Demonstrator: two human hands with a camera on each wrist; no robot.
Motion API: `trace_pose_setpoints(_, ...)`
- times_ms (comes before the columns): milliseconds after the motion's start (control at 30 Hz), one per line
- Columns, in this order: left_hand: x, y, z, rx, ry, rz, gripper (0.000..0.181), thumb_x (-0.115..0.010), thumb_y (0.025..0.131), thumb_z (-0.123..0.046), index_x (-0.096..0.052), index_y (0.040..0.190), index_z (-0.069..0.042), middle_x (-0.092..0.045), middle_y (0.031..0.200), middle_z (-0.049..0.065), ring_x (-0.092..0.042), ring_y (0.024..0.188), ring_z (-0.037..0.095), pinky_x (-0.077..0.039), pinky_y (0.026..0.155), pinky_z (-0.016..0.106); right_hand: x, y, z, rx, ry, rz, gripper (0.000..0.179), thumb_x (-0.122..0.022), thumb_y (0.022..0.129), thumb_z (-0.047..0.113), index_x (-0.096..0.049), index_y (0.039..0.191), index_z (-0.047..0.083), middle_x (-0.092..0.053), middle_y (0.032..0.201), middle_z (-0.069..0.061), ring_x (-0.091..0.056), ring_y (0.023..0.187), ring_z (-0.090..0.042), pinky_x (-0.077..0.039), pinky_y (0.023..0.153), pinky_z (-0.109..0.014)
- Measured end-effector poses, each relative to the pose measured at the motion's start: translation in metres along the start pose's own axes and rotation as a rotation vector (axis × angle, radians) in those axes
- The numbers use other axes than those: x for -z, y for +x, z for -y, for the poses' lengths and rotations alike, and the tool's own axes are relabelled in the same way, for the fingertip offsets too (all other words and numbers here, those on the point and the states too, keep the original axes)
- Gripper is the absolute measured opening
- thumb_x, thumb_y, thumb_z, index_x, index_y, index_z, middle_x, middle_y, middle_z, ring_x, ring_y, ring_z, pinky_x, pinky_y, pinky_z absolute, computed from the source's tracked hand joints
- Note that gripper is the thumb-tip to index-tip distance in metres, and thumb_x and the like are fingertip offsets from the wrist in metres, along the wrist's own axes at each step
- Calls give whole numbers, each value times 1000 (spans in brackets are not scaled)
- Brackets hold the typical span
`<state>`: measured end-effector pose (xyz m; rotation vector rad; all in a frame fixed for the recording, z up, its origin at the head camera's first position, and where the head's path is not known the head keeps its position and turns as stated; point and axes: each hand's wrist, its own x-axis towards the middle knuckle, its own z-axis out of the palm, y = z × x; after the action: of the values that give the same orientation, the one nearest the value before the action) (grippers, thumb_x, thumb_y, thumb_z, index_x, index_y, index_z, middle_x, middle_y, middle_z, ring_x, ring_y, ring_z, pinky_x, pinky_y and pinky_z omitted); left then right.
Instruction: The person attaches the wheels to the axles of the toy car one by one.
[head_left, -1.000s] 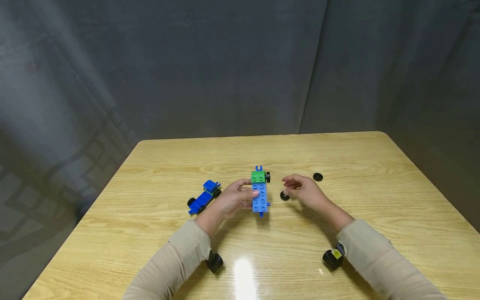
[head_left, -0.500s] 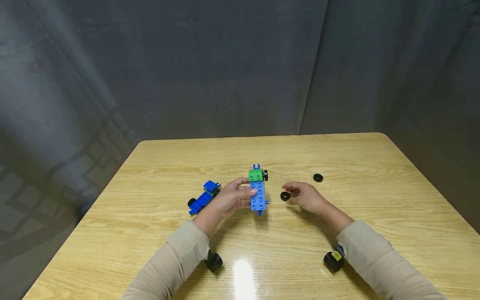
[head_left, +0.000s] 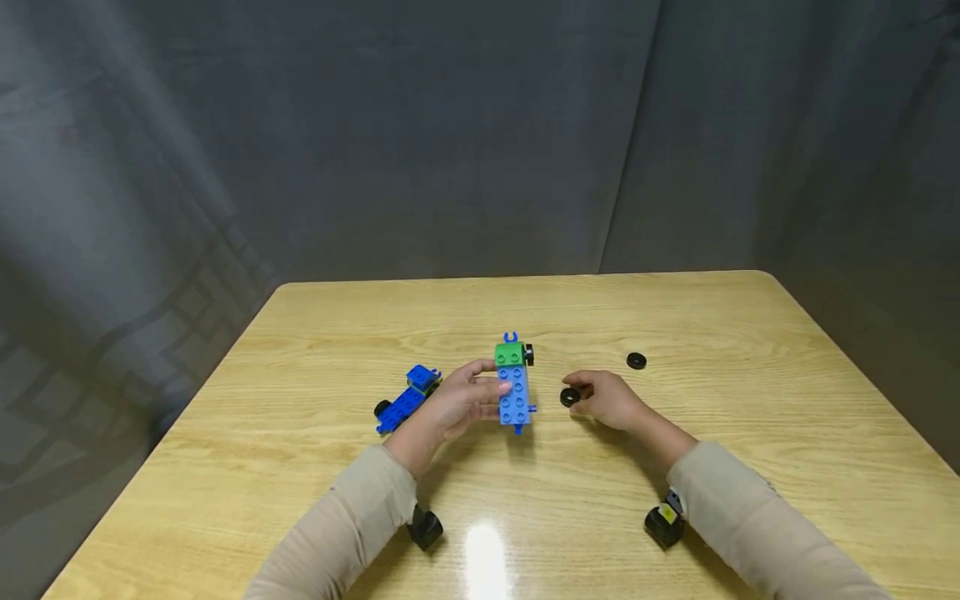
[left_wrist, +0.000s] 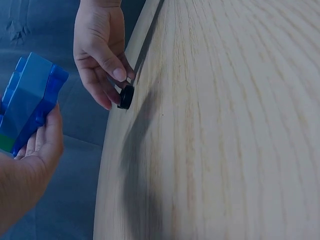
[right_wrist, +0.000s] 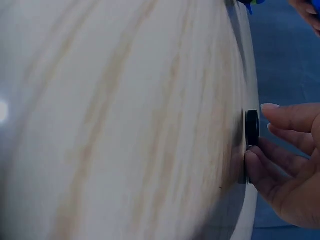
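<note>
In the head view my left hand [head_left: 467,398] grips a toy car body [head_left: 514,396] above the table, thumb on its light-blue studded base. Its front block is green, with a blue hook ahead and one black wheel [head_left: 529,355] on the right. A bare axle peg sticks out lower on that side. My right hand [head_left: 609,402] is low at a loose black wheel [head_left: 570,397] lying on the table. In the right wrist view the thumb [right_wrist: 257,162] is against or very near this wheel's edge, while the index fingertip stands slightly apart from it.
On the wooden table [head_left: 360,325], left of my left hand, stands another toy car [head_left: 408,398], dark blue with black wheels. One more loose black wheel [head_left: 636,361] lies beyond my right hand. A grey curtain [head_left: 465,142] hangs behind the table.
My right hand has come down, and its thumb and fingers are now on either side of the loose wheel. The car body in my left hand has shifted slightly left.
</note>
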<state>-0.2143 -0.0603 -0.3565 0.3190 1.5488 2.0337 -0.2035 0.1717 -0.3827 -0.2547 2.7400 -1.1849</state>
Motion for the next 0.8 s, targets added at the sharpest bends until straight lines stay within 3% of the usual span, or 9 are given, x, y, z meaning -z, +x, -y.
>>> trace_pose_setpoints(400,2,-3,2,-8,-36,13,41,-49,82,2,-36,121,3,-59,81,5,-59,71,15,-45,74,42,-3,5,6,7,-142,37,42,-65,70,-3,-55,111,-2,-53,90,-9,-49,81,-22,-43,67,-33)
trace_pose_setpoints(600,1,-2,3,-12,-45,9,42,-48,81,4,-35,121,4,-59,82,5,-59,71,16,-43,77,45,-4,7,8,41,-207,38,34,-67,68,-5,-59,101,-1,-53,85,-8,-50,80,-23,-43,70,-36)
trace_pose_setpoints(800,0,-1,2,-9,-56,-2,47,-49,81,5,-32,124,3,-57,86,6,-59,73,17,-43,78,45,-2,8,6,48,-210,26,30,-67,68,-4,-59,96,-2,-53,83,-9,-50,79,-23,-42,68,-36)
